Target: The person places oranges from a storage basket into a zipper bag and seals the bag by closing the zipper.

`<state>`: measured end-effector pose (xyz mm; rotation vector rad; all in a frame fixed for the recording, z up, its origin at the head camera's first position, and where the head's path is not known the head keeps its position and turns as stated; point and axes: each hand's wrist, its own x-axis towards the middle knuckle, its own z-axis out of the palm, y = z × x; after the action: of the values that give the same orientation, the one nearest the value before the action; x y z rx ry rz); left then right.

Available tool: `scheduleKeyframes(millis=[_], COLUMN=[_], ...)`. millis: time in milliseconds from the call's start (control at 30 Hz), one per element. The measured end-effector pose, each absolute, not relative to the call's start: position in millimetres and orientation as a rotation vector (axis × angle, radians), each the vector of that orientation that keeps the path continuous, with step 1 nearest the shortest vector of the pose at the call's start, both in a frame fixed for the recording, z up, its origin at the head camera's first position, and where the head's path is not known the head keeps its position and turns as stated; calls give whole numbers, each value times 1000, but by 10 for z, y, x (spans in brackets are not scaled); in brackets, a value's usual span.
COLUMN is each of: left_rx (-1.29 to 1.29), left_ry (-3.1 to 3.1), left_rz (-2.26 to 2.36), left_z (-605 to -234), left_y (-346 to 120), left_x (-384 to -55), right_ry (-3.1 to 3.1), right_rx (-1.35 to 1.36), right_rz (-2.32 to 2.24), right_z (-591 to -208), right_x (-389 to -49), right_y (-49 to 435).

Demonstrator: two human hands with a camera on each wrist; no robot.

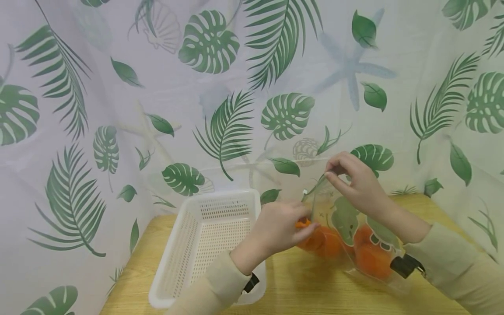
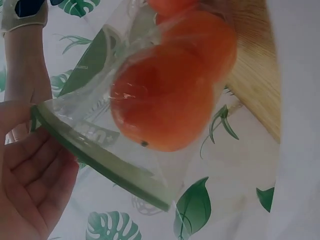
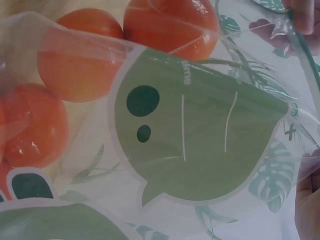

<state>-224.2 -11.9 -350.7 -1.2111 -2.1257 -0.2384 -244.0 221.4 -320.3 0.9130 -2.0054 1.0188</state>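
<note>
A clear plastic zip bag with a green cartoon print holds several round orange fruits. Along its mouth runs a green strip. My right hand pinches one end of this mouth between thumb and fingers, raised above the table. Lower and to the left, my left hand grips the bag's mouth, its thumb and fingertips at the other end of the strip. The bag slants down to the right from the hands, with fruits showing through the film.
A white slotted plastic basket stands on the wooden table, left of the bag and partly behind my left forearm. Close behind the table hangs a white sheet with green leaf prints, which also runs along both sides.
</note>
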Motion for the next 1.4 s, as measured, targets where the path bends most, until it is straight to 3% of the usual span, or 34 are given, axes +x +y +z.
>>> scheduleKeyframes(millis=[767, 1400], left_rx=[-821, -860], left_ry=[-2395, -2229], left_rz=[-541, -1278], left_z=[-3325, -3127], left_y=[-420, -615], left_x=[-2406, -2738], right_ry=[-2028, -1984], right_rx=[820, 858], right_rz=[1033, 1090], right_z=[-3129, -3109], right_x=[-2373, -2297], right_y=[2176, 2095])
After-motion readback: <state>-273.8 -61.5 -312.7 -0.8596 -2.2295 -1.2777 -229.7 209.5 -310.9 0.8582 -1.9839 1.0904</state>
